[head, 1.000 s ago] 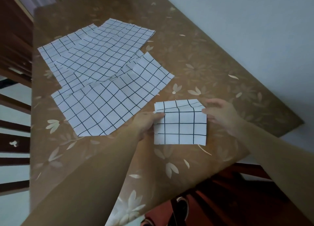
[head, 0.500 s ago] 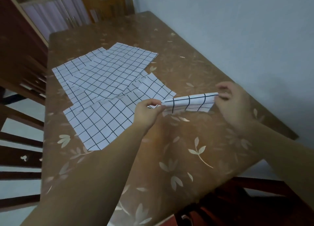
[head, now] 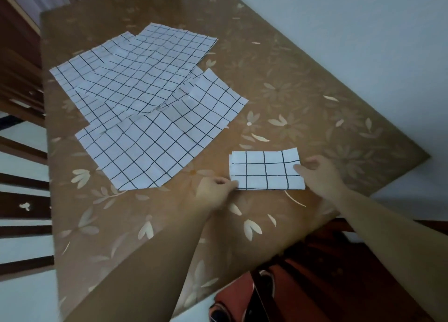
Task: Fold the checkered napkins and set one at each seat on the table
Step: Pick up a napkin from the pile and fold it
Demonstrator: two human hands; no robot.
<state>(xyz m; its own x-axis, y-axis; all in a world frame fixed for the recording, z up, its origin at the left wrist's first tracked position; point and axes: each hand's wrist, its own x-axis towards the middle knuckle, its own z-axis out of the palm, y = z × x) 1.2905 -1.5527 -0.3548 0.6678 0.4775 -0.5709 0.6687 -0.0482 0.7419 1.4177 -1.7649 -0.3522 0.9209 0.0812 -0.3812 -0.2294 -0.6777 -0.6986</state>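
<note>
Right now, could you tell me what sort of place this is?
Probably a home dining room: a floral-covered table, wooden chair backs beside it, and checkered napkins laid out.

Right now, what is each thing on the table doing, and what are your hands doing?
Small folded black-and-white checkered napkin: folded up, lying flat.
Large black-and-white checkered napkins: unfolded, spread out, overlapping one another.
Left hand: pinches the folded napkin's near left corner.
Right hand: fingers touch the folded napkin's right edge.
Brown flowered table: bears all the napkins.
</note>
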